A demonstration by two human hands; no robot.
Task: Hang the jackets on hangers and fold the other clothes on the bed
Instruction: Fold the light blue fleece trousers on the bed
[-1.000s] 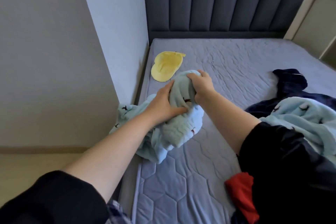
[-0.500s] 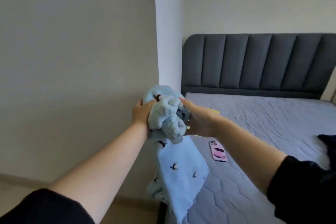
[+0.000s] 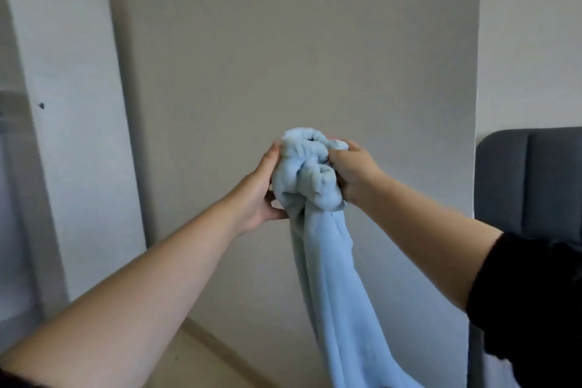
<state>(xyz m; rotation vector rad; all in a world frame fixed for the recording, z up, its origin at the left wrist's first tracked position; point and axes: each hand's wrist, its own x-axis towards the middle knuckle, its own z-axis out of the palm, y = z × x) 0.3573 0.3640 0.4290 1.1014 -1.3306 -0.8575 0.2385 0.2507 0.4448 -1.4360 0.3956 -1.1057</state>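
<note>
Blue garment (image 3: 316,178) higher, against beige wall (image 3: 283,41)

head-worn view, facing wall (image 3: 283,41), seemingly level

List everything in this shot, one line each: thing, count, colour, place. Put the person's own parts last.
garment: one, light blue, bunched between both hands at centre, the rest hanging to the lower edge
wall: one, beige, behind the hands
panel: one, white, upright at the left, possibly a door
headboard: one, dark grey, padded, at the right edge
floor: one strip, beige, bottom centre
sleeve: one, black, on the right arm, lower right
left hand: one, grips the bunched top from the left
right hand: one, grips the bunched top from the right
</note>
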